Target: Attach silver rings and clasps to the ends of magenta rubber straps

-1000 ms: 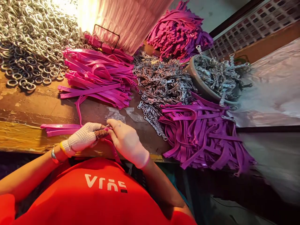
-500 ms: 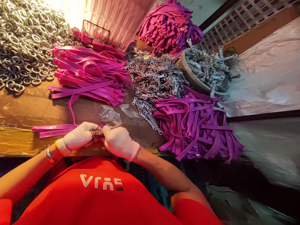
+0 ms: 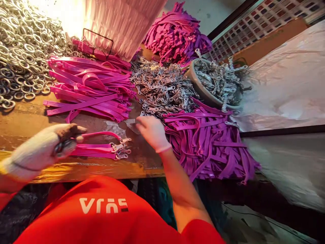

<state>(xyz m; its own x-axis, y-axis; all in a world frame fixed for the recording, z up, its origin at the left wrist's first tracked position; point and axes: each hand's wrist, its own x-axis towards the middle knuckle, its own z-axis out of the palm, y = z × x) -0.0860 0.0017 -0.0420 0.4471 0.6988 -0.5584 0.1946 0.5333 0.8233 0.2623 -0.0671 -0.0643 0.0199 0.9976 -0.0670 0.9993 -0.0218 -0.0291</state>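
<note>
Lower left: person's left hand [image 3: 48, 147], grip curled; hold blurred, cannot tell. Lower centre-left: pink straps [image 3: 95, 147] with metal clips [image 3: 123, 155] on worktop [image 3: 142, 154]. Centre: right hand [image 3: 154, 134], fingers [image 3: 143, 122] bent, just below clip pile [image 3: 165, 86]; whether grip holds anything, cannot tell.

In front of you, some pink straps [image 3: 98, 149] lie close together, the far one curved, with silver clips [image 3: 122, 155] at their right ends. Farther away, loose clips [image 3: 165, 88] sit in a messy pile.
</note>
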